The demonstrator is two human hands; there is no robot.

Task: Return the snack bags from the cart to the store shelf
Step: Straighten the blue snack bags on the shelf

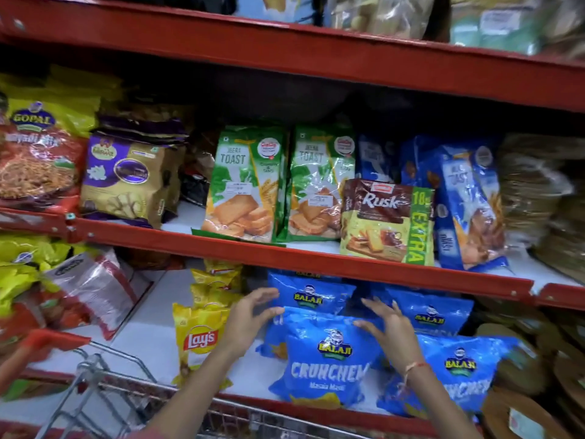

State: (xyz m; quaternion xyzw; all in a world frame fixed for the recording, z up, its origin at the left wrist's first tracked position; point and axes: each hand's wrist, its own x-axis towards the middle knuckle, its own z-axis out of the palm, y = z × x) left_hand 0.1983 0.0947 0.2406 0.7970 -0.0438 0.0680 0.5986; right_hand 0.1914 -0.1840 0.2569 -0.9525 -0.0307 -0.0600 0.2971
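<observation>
A blue Balaji Crunchem bag [326,365] stands upright at the front of the lowest red shelf [316,267]. My left hand [250,315] hovers at its upper left corner with fingers spread, thumb near the bag's top edge. On the bag's upper right, my right hand [392,331] rests with fingers apart, touching the top. More blue Balaji bags [459,372] sit behind and to the right. A yellow Lay's bag [199,340] stands just left of my left wrist. The wire cart [104,384] with a red handle is at the bottom left.
The middle shelf holds green Jeera Toast packs [243,185], a brown Rusk pack [386,217], blue toast packs [468,201] and a purple-gold bag [126,175]. White shelf floor [148,327] lies left of the Lay's bags. Round brown packs [538,191] fill the right.
</observation>
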